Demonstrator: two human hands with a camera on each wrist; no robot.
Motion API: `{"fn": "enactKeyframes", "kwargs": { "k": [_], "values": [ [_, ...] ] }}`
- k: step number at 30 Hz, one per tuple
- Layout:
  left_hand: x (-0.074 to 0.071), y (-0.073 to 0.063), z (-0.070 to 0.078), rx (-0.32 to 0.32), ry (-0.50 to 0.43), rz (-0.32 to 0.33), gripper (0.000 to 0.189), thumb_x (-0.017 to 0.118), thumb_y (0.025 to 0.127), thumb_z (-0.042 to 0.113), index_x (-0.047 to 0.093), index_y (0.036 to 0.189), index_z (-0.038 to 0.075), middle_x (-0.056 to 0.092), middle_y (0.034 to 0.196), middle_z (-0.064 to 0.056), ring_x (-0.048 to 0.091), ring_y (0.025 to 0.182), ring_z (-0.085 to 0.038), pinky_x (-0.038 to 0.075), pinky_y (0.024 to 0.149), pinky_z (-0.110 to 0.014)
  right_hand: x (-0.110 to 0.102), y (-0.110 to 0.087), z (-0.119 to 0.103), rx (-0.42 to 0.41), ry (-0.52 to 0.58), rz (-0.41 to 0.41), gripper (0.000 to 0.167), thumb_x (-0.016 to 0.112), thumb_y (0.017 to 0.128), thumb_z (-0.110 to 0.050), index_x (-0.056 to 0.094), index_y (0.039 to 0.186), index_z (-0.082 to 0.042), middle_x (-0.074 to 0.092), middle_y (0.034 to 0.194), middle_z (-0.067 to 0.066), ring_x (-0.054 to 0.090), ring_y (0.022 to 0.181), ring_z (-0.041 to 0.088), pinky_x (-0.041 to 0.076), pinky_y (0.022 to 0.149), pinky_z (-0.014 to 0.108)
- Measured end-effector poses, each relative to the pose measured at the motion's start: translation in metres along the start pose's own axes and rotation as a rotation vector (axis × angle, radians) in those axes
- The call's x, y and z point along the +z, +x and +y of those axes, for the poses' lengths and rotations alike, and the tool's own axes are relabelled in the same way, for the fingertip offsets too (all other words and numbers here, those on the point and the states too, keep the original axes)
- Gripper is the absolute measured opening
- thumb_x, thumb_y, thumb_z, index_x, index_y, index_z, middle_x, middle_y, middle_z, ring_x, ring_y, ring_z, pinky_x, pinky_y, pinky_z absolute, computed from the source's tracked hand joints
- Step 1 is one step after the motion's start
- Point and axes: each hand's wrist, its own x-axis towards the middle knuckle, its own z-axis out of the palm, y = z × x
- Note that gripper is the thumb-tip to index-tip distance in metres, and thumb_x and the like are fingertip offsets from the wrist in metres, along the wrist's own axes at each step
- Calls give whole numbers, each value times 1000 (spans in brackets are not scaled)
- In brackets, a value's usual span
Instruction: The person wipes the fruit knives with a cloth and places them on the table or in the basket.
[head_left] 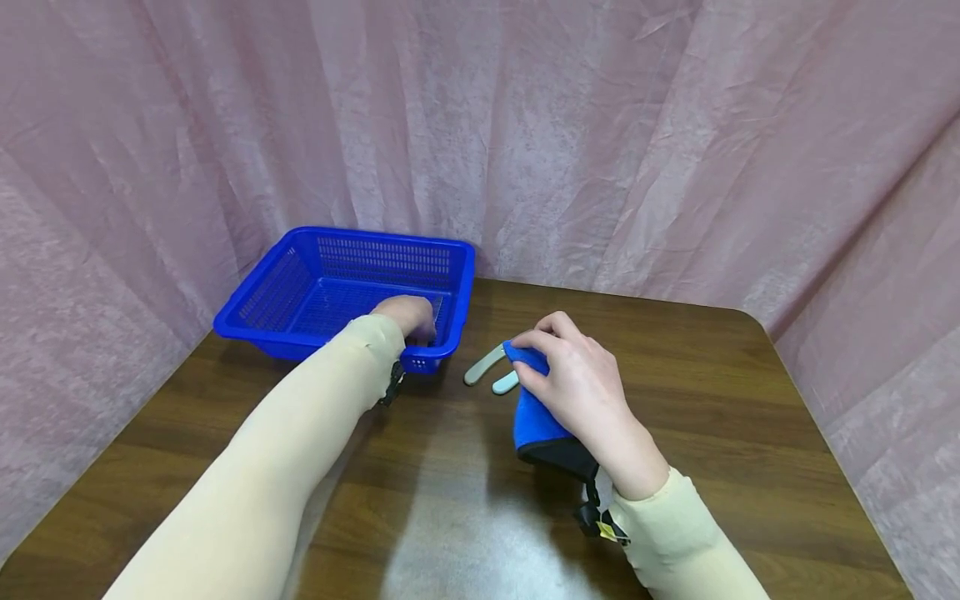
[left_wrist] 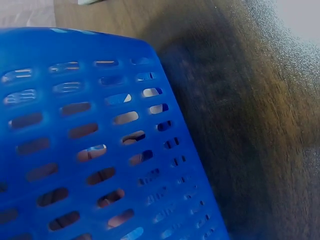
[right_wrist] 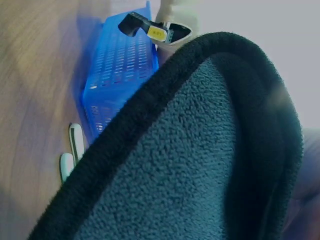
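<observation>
My right hand (head_left: 585,375) pinches a blue cloth piece with black edging (head_left: 536,412) between thumb and fingers above the table. In the right wrist view, the fuzzy grey-looking face and dark border of this cloth (right_wrist: 170,150) fill much of the picture. Two pale green handles (head_left: 483,365) of a tool lie just left of it, the rest of the tool hidden behind the cloth. My left hand (head_left: 411,315) reaches over the near right rim into a blue plastic basket (head_left: 273,335). Its fingers point down inside; I cannot tell whether they hold anything.
The basket stands at the back left of the brown wooden table (head_left: 697,400), close to a pink curtain (head_left: 525,150) that hangs behind and along both sides. Slots in the basket's wall (left_wrist: 100,130) show bits of the left hand.
</observation>
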Motion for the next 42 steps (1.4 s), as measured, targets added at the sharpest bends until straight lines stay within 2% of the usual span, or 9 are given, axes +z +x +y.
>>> {"fn": "enactKeyframes", "kwargs": {
  "k": [9, 16, 23, 24, 25, 30, 31, 36, 42],
  "values": [
    [6, 3, -1, 2, 20, 69, 21, 76, 91, 38, 80, 80, 21, 75, 86, -3, 71, 84, -27, 57, 77, -47, -3, -1, 2, 6, 1, 5, 27, 86, 95, -21, 85, 122, -22, 67, 121, 5, 71, 92, 31, 58, 75, 51],
    [5, 4, -5, 14, 21, 53, 29, 76, 97, 45, 83, 81, 21, 77, 88, -3, 71, 83, -26, 58, 77, -48, -6, -5, 3, 30, -2, -10, 26, 85, 97, -21, 84, 123, -20, 67, 122, 5, 72, 93, 32, 58, 77, 52],
    [-11, -82, 16, 47, 27, 222, 33, 65, 108, 39, 79, 89, 16, 74, 105, -8, 68, 99, -30, 58, 90, -53, -9, -7, 5, 45, -10, -14, 27, 84, 97, -24, 84, 124, -20, 67, 123, 4, 72, 94, 32, 58, 78, 52],
    [-8, -63, 10, 47, 29, 247, 35, 64, 108, 42, 79, 91, 17, 75, 106, -8, 68, 98, -29, 59, 88, -53, -10, -7, 6, 44, -10, -15, 27, 84, 97, -24, 84, 124, -19, 67, 124, 4, 72, 95, 32, 58, 79, 52],
    [-12, -83, 19, 33, 36, 264, 34, 62, 110, 39, 80, 92, 15, 76, 110, -9, 69, 100, -29, 59, 88, -54, -10, -7, 6, 43, -8, -14, 27, 84, 97, -24, 84, 124, -19, 67, 123, 4, 72, 95, 32, 58, 79, 52],
    [-16, -110, 28, 48, 36, 346, 34, 55, 112, 28, 80, 92, 14, 78, 115, -10, 70, 97, -27, 61, 87, -54, -13, -8, 7, 42, -9, -1, 27, 84, 97, -25, 84, 123, -19, 67, 123, 4, 72, 94, 31, 58, 78, 52],
    [-20, -133, 36, 45, 33, 345, 33, 54, 111, 23, 80, 93, 13, 78, 116, -11, 70, 98, -28, 60, 89, -55, -13, -9, 8, 43, -10, 2, 26, 84, 97, -24, 85, 123, -20, 67, 123, 4, 72, 94, 32, 58, 78, 52],
    [-23, -151, 39, 91, 14, 378, 36, 49, 116, 29, 79, 109, 10, 76, 123, -14, 69, 102, -31, 58, 96, -58, -16, -11, 10, 49, -16, 1, 26, 83, 97, -23, 84, 123, -19, 67, 123, 4, 72, 95, 32, 58, 78, 52],
    [-24, -165, 37, 149, -2, 442, 49, 46, 118, 40, 64, 151, 7, 65, 149, -19, 62, 135, -45, 49, 110, -65, -21, -13, 12, 57, -23, -2, 27, 82, 98, -23, 84, 124, -19, 67, 123, 5, 72, 94, 33, 57, 77, 53]
  ]
}}
